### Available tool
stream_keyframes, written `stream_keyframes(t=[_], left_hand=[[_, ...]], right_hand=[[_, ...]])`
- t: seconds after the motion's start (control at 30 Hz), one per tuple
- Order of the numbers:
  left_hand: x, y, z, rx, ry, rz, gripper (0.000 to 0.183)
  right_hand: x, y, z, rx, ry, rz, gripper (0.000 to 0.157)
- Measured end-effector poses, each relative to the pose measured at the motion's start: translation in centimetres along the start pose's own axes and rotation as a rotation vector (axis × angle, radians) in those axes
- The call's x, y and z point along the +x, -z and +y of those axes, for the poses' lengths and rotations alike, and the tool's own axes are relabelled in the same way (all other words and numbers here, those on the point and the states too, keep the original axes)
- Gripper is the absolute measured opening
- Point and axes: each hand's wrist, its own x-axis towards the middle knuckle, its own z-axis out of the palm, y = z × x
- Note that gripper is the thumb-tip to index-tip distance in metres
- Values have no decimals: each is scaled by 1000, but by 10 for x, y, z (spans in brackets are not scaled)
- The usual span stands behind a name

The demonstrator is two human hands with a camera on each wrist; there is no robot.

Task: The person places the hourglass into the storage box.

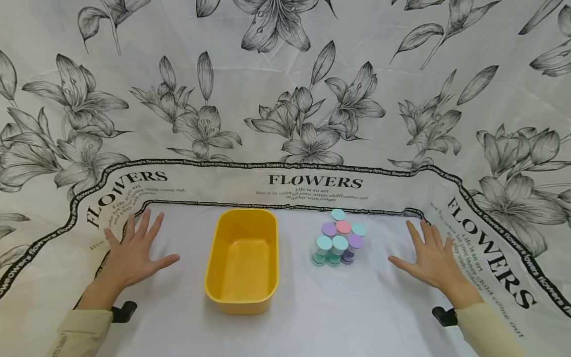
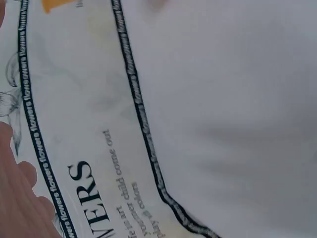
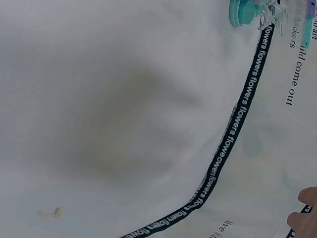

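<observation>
My left hand [image 1: 133,258] hovers with spread fingers to the left of a yellow rectangular tub [image 1: 242,307]. My right hand [image 1: 433,263], fingers also apart, is to the right of a cluster of small sand timers [image 1: 340,243]. These have round teal, purple and pink end caps with clear middles. Neither hand holds or touches any of these things. In the right wrist view a teal-capped timer [image 3: 243,12] shows at the top edge, and the right hand's fingertips [image 3: 308,196] at the lower right. Part of the left hand [image 2: 20,198] borders the left wrist view.
A white cloth [image 1: 294,327] covers the table, with a black-edged band of printed words [image 1: 316,181]. Behind rises a flower-printed cloth backdrop [image 1: 285,69]. Dark wrist straps [image 1: 125,312] show at both cuffs. The tub's inside shows bare yellow.
</observation>
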Motion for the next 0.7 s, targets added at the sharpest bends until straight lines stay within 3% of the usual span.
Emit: stream_keyframes(t=[0.33,0.47,0.7], left_hand=[[4,2,46,-299,-42,17,105],[5,0,60,-419,-32,7,103],[11,-10,88,-527,-92,-7,101]], right_hand=[[8,-7,-7,102,111,14,110],[14,-5,-11,135,114,-5,110],[28,11,-18,245,86,-70,109]])
